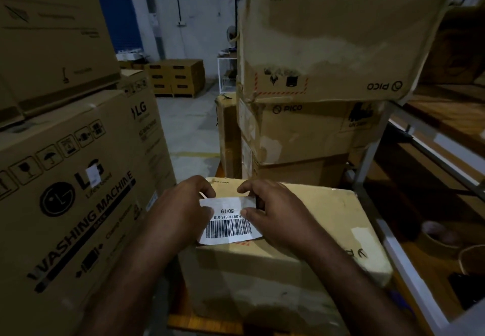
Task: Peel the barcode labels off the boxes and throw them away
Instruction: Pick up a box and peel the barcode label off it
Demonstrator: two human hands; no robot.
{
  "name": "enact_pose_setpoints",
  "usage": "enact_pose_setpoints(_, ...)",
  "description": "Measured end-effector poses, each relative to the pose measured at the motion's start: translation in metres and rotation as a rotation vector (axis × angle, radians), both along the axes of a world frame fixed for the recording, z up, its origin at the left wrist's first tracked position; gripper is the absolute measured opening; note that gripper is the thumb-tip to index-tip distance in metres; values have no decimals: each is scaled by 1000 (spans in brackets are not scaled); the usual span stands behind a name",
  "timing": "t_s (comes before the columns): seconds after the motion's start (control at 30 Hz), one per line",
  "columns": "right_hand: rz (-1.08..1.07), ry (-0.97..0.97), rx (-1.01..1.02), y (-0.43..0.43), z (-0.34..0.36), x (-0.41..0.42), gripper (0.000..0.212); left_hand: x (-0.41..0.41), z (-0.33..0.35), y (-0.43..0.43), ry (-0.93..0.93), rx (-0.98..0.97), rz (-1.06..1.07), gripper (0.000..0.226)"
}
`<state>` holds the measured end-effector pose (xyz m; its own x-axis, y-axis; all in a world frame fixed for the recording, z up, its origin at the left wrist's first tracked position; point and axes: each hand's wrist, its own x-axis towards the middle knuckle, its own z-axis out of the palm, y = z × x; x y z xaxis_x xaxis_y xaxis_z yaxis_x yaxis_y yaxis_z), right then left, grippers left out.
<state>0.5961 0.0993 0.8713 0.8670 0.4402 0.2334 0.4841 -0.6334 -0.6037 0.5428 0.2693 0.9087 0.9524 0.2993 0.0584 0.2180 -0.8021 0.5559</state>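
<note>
A white barcode label (228, 225) reading 50/19 lies over the top of a brown cardboard box (301, 246) right in front of me. Its far edge is curled up off the cardboard. My left hand (183, 209) pinches the label's far left corner between thumb and fingers. My right hand (275, 209) pinches the label's right side, thumb on its printed face and fingers curled behind the lifted far edge. Whether the near edge is still stuck down I cannot tell.
Big LG washing machine boxes (73, 178) stack up close on the left, one with a small white sticker (93, 174). Several worn PICO boxes (315, 47) pile up behind the near box. A white metal rack (372, 152) stands to the right. Bare concrete floor (189, 125) runs between the stacks.
</note>
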Motion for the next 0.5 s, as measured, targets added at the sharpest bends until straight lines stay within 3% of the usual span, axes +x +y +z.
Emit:
enact_pose_setpoints(0.3,5,-30,-60,1,0,1,34,-7,-1,-1,-43,-179,24,30)
enact_pose_setpoints(0.4,6,-35,-62,1,0,1,35,-12,-2,3,-60,-140,55,32)
enact_pose_setpoints(0.5,9,-38,-59,1,0,1,35,-18,-2,6,-18,-81,73,20)
